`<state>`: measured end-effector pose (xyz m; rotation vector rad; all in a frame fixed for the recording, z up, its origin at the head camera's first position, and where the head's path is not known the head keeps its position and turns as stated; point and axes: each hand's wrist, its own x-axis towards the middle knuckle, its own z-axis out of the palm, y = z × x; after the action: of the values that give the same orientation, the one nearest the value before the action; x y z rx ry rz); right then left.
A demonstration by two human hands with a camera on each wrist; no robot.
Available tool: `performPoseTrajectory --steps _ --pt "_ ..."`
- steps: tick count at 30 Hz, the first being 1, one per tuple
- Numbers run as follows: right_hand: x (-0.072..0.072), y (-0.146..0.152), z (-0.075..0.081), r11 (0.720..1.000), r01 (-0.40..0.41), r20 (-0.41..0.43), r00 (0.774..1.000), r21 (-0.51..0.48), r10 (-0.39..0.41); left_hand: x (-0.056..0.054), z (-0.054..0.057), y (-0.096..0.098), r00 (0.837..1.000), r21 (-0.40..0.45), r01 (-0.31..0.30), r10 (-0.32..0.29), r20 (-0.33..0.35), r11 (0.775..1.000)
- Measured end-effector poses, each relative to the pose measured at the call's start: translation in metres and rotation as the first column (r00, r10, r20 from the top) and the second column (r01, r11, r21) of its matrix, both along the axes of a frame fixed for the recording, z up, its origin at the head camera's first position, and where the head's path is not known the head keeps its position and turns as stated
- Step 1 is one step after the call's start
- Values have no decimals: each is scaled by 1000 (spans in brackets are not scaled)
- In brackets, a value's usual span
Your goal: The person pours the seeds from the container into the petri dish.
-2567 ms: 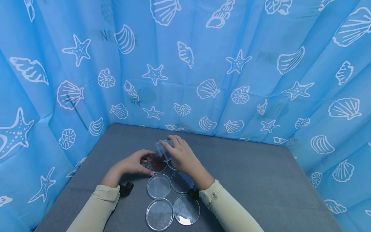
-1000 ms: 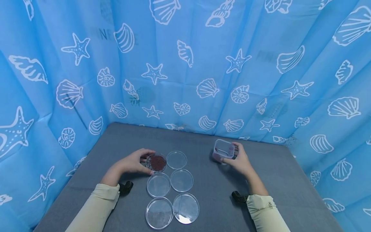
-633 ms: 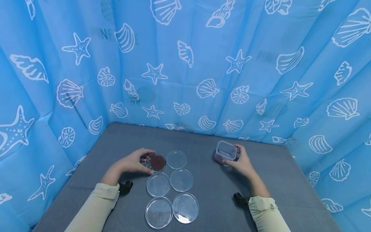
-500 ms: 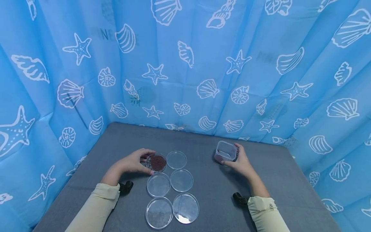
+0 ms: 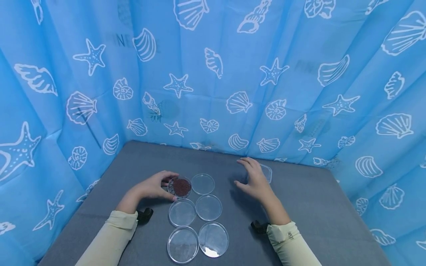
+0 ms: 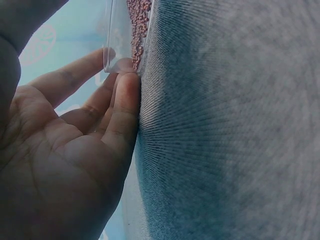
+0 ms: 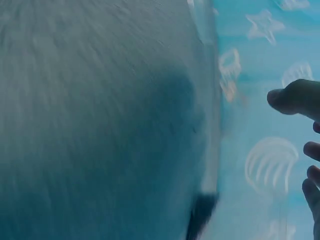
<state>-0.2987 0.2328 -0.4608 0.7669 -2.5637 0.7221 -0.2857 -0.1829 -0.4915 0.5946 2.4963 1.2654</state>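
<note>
My left hand (image 5: 151,187) grips the side of a clear petri dish (image 6: 118,32), thumb near and fingers beyond. Reddish-brown granules (image 5: 182,187) are heaped in that dish, at the back left of a cluster of dishes. In the left wrist view, the thumb tip meets the dish's lower edge. My right hand (image 5: 254,180) hovers over the table with fingers spread and nothing in them. Just behind it stands a clear square plastic container (image 5: 267,173), mostly hidden by the hand. In the right wrist view, only the thumb and fingertips show, against the curtain.
Several clear petri dishes stand in two columns towards me, among them one at the back right (image 5: 203,184) and one at the front left (image 5: 182,245). Grey cloth (image 5: 299,207) covers the table. A blue shell-print curtain (image 5: 213,92) hangs around it.
The right hand poured granules from the container into the left-hand dish, then set the container down at the right. It has since let go and moved left. The left hand stays on the dish.
</note>
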Motion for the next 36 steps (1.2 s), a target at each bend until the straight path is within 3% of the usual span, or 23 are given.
performPoseTrajectory --steps 2,5,9,14,17,27,36 --pt "1 -12 0 999 -30 24 999 37 30 0 -1 0 1000 4 0 0 -2 1000" --pt "0 -28 -4 995 -71 136 989 72 60 -1 -3 0 1000 3 -5 5 -2 1000" --pt "-7 -42 -10 989 -120 315 945 85 88 1 -3 1 1000 -2 -11 11 -1 1000" --pt "-15 -50 -14 984 -163 429 895 66 120 2 -1 3 1000 2 -5 5 9 1000" --pt "-19 -54 -15 978 -193 462 877 76 137 2 0 3 1000 2 -5 5 8 1000" --pt "-27 -66 -15 965 -216 521 846 145 111 -1 -1 2 1000 7 -5 5 4 1000" --pt "-32 -74 -17 958 -222 538 838 183 92 0 -2 -1 1000 4 -13 13 2 1000"
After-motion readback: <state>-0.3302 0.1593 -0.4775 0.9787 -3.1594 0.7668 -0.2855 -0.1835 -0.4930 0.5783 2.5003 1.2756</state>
